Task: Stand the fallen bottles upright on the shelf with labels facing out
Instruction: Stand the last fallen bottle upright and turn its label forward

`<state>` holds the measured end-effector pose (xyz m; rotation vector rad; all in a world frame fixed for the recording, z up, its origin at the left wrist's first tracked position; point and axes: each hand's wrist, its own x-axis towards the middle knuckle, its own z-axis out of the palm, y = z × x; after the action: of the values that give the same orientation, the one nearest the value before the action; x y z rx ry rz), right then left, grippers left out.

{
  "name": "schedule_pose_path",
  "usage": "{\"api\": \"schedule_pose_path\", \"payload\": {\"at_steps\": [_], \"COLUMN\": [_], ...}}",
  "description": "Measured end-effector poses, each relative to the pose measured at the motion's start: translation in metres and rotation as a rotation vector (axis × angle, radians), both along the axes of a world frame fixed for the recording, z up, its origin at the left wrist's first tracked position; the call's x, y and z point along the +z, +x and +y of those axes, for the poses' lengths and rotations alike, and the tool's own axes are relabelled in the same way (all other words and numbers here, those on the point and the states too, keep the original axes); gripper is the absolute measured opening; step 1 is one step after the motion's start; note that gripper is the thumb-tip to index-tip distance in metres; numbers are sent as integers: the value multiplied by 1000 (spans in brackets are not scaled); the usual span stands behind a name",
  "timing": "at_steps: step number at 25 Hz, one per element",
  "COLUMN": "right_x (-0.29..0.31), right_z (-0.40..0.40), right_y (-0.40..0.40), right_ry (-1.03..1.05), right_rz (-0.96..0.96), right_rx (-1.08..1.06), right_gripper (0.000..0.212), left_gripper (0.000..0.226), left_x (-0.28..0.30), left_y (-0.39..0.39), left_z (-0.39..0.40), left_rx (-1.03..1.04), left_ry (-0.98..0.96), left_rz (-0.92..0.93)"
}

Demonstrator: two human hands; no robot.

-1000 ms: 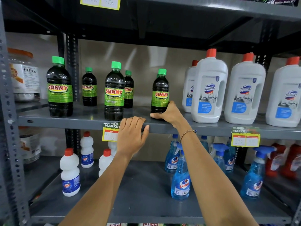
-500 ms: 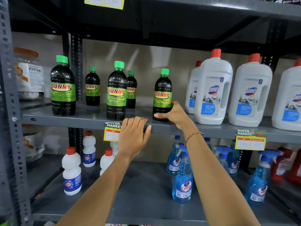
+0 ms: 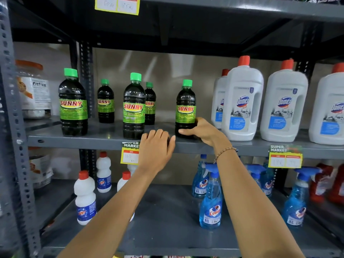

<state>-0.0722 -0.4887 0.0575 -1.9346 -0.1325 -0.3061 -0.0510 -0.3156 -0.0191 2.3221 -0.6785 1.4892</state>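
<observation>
Several dark SUNNY bottles with green caps stand upright on the grey middle shelf (image 3: 104, 140), labels facing out. My right hand (image 3: 200, 130) grips the base of the rightmost SUNNY bottle (image 3: 185, 107), which stands upright. My left hand (image 3: 155, 148) rests with curled fingers on the shelf's front edge, holding nothing, just right of the middle SUNNY bottle (image 3: 134, 107). Another SUNNY bottle (image 3: 73, 103) stands at the left, and two smaller-looking ones (image 3: 105, 102) stand further back.
White Domex jugs (image 3: 242, 103) with red caps stand right of my right hand. Yellow price tags (image 3: 130, 155) hang on the shelf edge. Below are white Rin bottles (image 3: 85, 200), blue Colin sprays (image 3: 211, 200) and red bottles (image 3: 322, 183). A fitfizz jar (image 3: 33, 90) sits far left.
The view has shifted slightly; both hands stay where they were, the right still on the rightmost bottle's base, the left on the shelf edge.
</observation>
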Motion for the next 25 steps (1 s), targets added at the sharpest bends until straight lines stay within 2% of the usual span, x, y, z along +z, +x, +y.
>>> {"api": "schedule_pose_path", "payload": {"at_steps": [1, 3, 5, 7, 10, 12, 17, 20, 25], "right_x": [-1, -1, -4, -4, -2, -2, -3, -6, -10], "right_z": [-4, -11, -13, -11, -8, -6, -9, -11, -5], "right_y": [0, 0, 0, -2, -4, -9, -26, -37, -45], "right_ry": [46, 168, 232, 235, 243, 226, 129, 126, 106], "right_rz": [-1, -17, -28, -24, -21, -21, -42, -50, -101], "right_rx": [-4, -56, -78, -81, -82, -82, -31, 17, 4], "right_gripper": [53, 56, 50, 45, 49, 49, 45, 47, 45], "left_gripper": [40, 32, 49, 55, 43, 48, 55, 60, 59], "left_x": [12, 39, 64, 75, 72, 70, 71, 66, 60], "left_y": [0, 6, 12, 18, 24, 23, 6, 3, -3], "left_z": [-1, -4, -11, -19, -24, -22, -9, -2, -1], "left_rx": [-16, -226, -531, -657, -675, -713, -693, -690, -732], "left_ry": [7, -113, -293, -350, -377, -427, -371, -403, -422], "left_rz": [77, 367, 808, 1044, 1026, 999, 911, 857, 839]}}
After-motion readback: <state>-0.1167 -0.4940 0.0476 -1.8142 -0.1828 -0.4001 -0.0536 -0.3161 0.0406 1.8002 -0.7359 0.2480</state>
